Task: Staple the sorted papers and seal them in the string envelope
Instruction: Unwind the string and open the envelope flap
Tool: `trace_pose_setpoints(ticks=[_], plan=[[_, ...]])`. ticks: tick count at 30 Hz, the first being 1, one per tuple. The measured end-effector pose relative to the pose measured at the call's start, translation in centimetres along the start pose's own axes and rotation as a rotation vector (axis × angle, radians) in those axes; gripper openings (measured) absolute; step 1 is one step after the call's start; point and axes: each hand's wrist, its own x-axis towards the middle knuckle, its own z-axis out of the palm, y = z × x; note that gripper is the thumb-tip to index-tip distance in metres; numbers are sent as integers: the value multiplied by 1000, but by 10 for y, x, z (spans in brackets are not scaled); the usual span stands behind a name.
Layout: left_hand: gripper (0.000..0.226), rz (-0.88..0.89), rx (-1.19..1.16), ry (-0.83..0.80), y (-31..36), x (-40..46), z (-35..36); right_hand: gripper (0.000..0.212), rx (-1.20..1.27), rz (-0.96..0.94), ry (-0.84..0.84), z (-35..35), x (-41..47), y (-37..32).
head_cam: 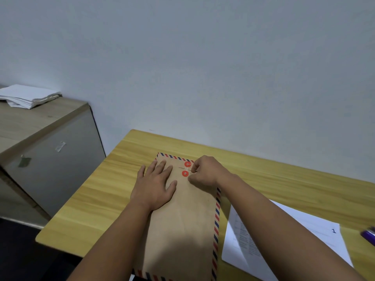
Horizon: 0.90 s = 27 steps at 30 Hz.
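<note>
A brown string envelope (182, 224) with a red-and-blue striped border lies lengthwise on the wooden table (91, 199). Two red button discs, the upper disc (187, 164) and the lower disc (184, 173), sit near its far end, flap folded down. My left hand (156, 183) rests flat on the envelope just left of the discs, fingers spread. My right hand (205, 172) is right of the discs, fingertips pinched on the thin string (189, 169) between them. White printed papers (284, 240) marked "1" lie to the right, partly under my right forearm.
A purple stapler (368, 235) shows at the right edge of the table. A grey cabinet (46, 159) stands to the left, with a stack of white paper (28, 96) on top. A plain wall runs behind the table.
</note>
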Motion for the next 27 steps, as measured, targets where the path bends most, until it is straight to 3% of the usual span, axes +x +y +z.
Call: trace_pose_setpoints(ticks=[2,5,10,14,18,21,25,27], plan=[[70,0,-4,-2,0,0,0,7,-55,-2,23,-1,2,3],[70,0,-7,-1,0,0,0,16,-59,-10,62,-1,7,7],[69,5,-11,10,1,0,-1,16,194,-65,164,2,10,-1],[69,9,-19,11,1,-1,0,10,427,-153,87,15,4,-11],[70,13,-12,22,1,-2,1,12,421,-208,-46,21,-4,-6],[71,11,-8,15,1,-1,1,11,469,-171,-66,14,-9,2],[70,10,-13,19,1,-1,-1,12,888,-23,-97,1,-13,12],[71,10,-9,19,0,-1,0,11,948,18,-74,-4,-10,15]])
